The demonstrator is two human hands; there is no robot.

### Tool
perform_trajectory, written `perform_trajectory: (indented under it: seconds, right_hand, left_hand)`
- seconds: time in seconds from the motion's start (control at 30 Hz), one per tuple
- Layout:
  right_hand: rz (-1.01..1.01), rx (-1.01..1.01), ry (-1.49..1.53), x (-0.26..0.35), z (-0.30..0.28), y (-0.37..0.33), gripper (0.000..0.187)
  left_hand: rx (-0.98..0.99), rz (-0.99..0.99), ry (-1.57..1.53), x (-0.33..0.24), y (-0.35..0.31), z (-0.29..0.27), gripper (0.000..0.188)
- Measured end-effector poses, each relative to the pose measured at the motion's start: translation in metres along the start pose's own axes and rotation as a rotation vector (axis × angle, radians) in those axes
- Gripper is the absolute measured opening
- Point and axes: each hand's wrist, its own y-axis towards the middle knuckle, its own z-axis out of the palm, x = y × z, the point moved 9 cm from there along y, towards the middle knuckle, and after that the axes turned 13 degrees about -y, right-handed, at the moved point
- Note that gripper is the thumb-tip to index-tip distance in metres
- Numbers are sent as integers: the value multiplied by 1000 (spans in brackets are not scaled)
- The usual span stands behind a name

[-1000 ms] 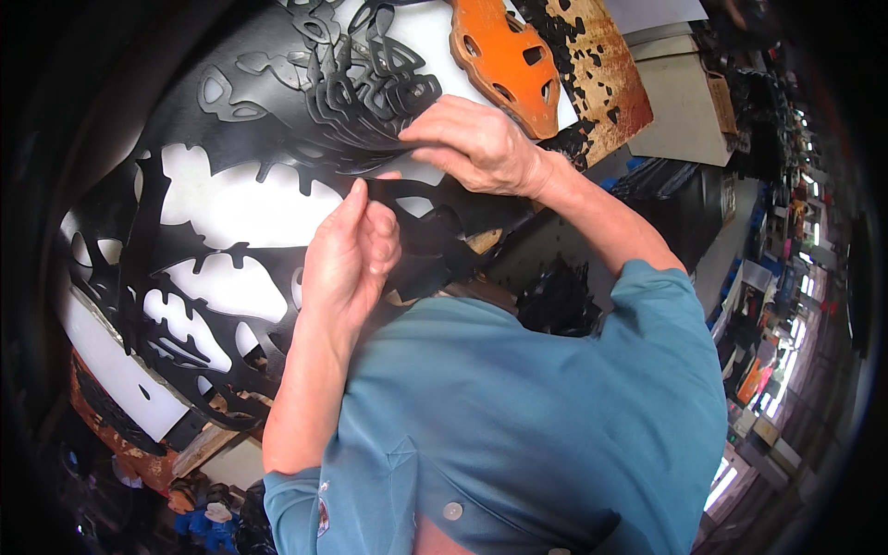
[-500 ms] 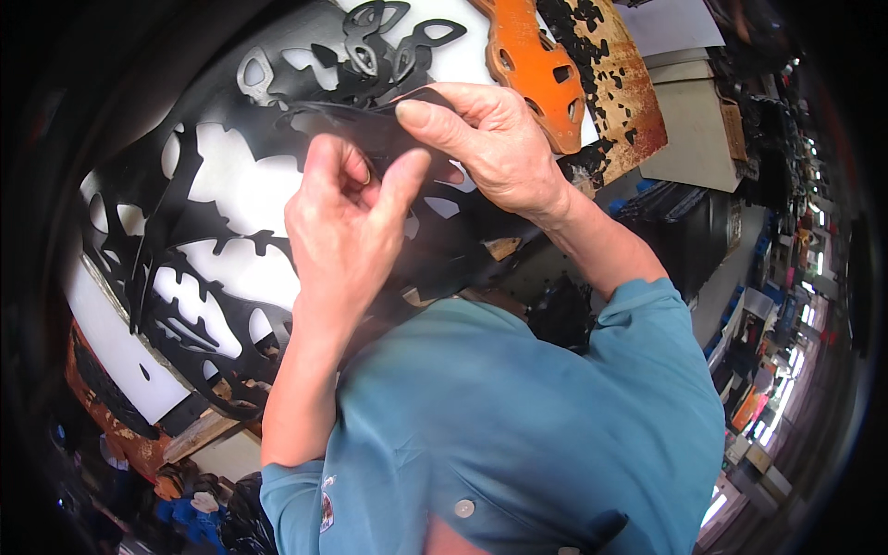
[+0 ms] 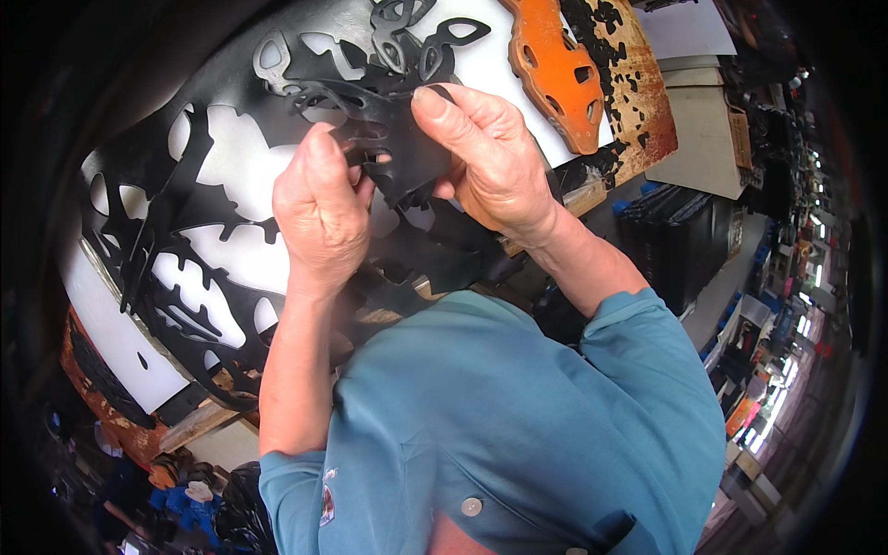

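Observation:
Between my hands hangs a flexible black cut-out piece, seemingly leather or rubber, with slots and holes along its left side. My right hand pinches its right edge, thumb on top and fingers behind. At the opposite side, the slotted edge is gripped by my left hand, its thumb raised and fingers curled partly out of sight. Beneath lies a large black sheet full of cut-out openings. Several loose black looped pieces are heaped just beyond my hands.
An orange perforated plate rests at the far right on a white board. Beside it, black scraps litter a worn wooden board. Pale stacked boards and a dark stack stand further right. Another white panel is at the left.
My left fingers have closed on the black piece's slotted edge; they were apart from it before. The piece now hangs more spread out and faces me. The whole view has shifted slightly.

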Motion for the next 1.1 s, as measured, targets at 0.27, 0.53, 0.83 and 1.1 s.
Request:
perform_trajectory:
  seconds: [0.27,0.53,0.83,1.1]
  right_hand:
    - [-170,-348,104,22,-118,7,21]
    - [-591,-537,72,141,-321,-20,18]
    - [-1011,-986,-855,253,-113,-34,26]
    - [-1448,215,-1271,90,143,-56,20]
  left_hand:
    - [-538,-176,-224,22,-1,-123,28]
    - [-631,-156,-218,28,-23,-198,40]
    - [-175,-296,249,-19,-38,-106,38]
    - [-179,-291,-751,-46,-74,-69,66]
